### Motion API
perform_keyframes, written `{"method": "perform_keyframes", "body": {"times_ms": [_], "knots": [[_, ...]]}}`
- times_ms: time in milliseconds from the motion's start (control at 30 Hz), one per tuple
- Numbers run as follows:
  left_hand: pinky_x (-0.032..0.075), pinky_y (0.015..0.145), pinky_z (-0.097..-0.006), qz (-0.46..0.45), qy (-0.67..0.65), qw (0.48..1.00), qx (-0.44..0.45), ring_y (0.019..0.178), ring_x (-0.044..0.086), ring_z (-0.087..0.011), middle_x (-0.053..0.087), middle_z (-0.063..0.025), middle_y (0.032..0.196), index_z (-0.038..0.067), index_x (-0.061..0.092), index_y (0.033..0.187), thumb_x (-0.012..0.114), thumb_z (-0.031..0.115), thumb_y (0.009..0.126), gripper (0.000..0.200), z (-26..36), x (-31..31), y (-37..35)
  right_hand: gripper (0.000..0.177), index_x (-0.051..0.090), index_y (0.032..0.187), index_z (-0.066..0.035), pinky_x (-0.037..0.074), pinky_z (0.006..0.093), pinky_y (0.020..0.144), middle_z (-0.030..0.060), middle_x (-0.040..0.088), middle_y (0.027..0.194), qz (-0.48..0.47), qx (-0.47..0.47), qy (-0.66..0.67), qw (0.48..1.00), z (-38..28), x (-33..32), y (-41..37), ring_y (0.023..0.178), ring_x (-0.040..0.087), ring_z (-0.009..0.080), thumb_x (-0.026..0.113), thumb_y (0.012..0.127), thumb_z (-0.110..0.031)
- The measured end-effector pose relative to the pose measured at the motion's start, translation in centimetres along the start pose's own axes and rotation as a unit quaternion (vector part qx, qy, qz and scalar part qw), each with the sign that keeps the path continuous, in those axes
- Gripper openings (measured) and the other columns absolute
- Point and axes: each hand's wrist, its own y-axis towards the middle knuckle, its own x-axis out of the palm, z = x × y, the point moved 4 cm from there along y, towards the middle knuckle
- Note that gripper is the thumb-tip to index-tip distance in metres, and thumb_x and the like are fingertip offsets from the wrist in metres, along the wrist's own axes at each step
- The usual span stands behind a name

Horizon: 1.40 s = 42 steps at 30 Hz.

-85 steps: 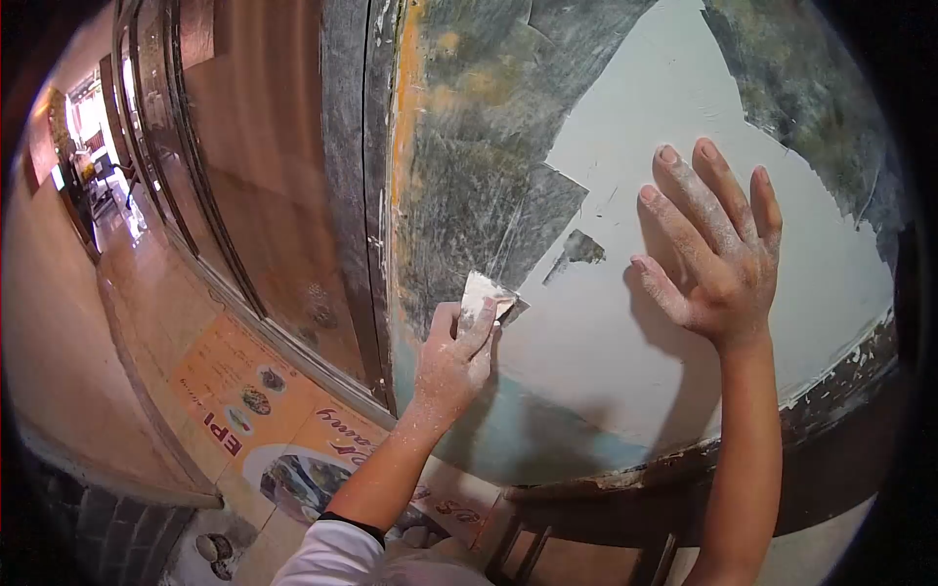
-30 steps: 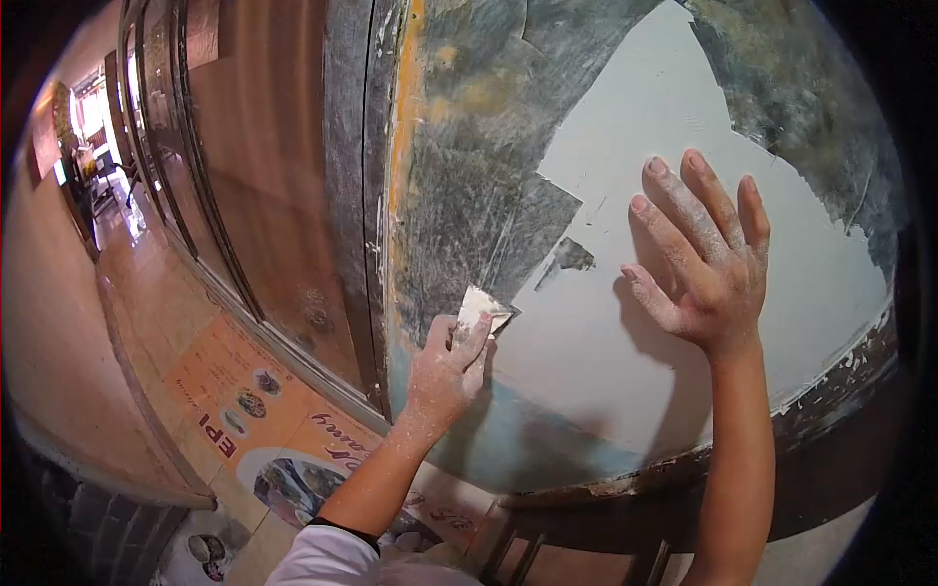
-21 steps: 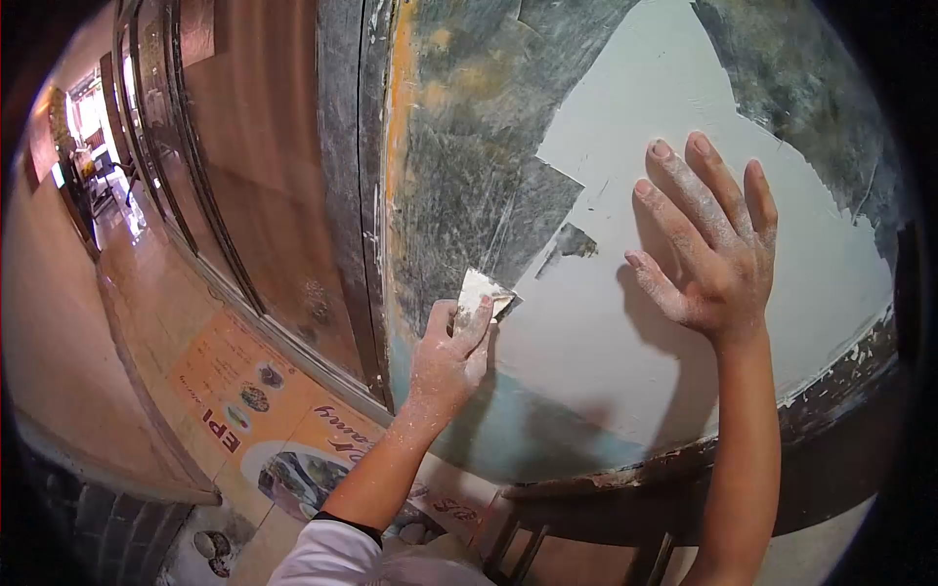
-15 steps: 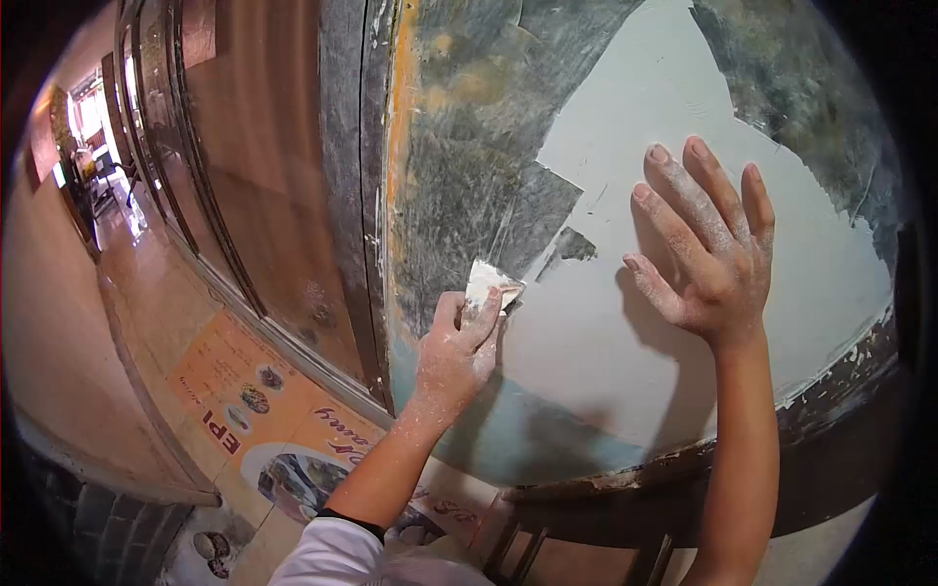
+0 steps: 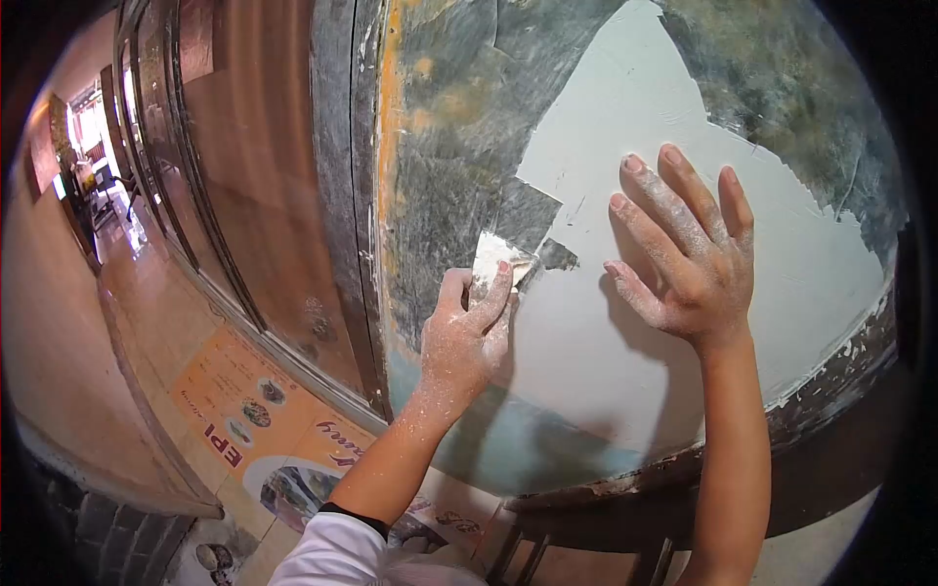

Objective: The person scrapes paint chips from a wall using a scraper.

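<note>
In my left hand, a putty knife with white filler on its blade is held between thumb and fingers. Its blade is at the left border of a smooth white filler patch, beside the dark, stained wall. A small dark gap shows in the patch just right of the blade. Over the patch, my right hand is open, fingers spread, palm toward the wall, casting a shadow there. White dust coats both hands.
Sliding glass doors line the left side, with a passage beyond. An orange printed banner lies on the tiled floor. Dark ladder-like bars stand low in front of me. Below the patch runs a rough dark wall edge.
My left hand has moved the putty knife slightly up and to the right, closer to the dark gap. My right hand stays spread over the patch, and the whole view has shifted slightly.
</note>
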Motion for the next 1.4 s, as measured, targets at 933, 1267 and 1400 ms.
{"method": "perform_keyframes", "body": {"times_ms": [933, 1267, 1400], "knots": [[0.054, 0.073, -0.0387, 0.022, 0.009, 0.999, 0.029, 0.083, 0.065, -0.0316, 0.059, -0.0144, 0.104, 0.018, 0.070, 0.136, 0.076, 0.008, 0.090, 0.048, 1.9, -1.7, 2.9, 0.044, 0.073, 0.123, -0.025, 0.015, 0.0516, 0.130, -0.0059, 0.061, 0.149, 0.003, 0.012, 0.017, 1.000, 0.1, -0.2, 0.0, 0.147, 0.047, 0.0191, 0.074, 0.084, -0.043], [0.056, 0.073, -0.0338, -0.033, -0.002, 0.999, -0.001, 0.083, 0.068, -0.0261, 0.060, -0.0138, 0.106, 0.012, 0.071, 0.135, 0.076, 0.000, 0.091, 0.046, -4.1, -1.3, -5.0, 0.045, 0.074, 0.123, -0.026, 0.015, 0.0470, 0.130, -0.0061, 0.063, 0.148, 0.010, 0.006, -0.005, 1.000, 0.0, -0.2, 0.0, 0.147, 0.047, 0.0189, 0.076, 0.083, -0.045], [0.055, 0.072, -0.0326, -0.073, 0.032, 0.996, -0.027, 0.081, 0.066, -0.0242, 0.059, -0.0122, 0.105, 0.014, 0.072, 0.134, 0.076, 0.000, 0.090, 0.047, -3.9, -1.1, -5.7, 0.044, 0.074, 0.122, -0.030, 0.014, 0.0455, 0.131, -0.0099, 0.062, 0.148, 0.011, 0.014, -0.002, 1.000, 0.1, 0.0, -0.1, 0.146, 0.047, 0.0152, 0.078, 0.081, -0.046]]}}
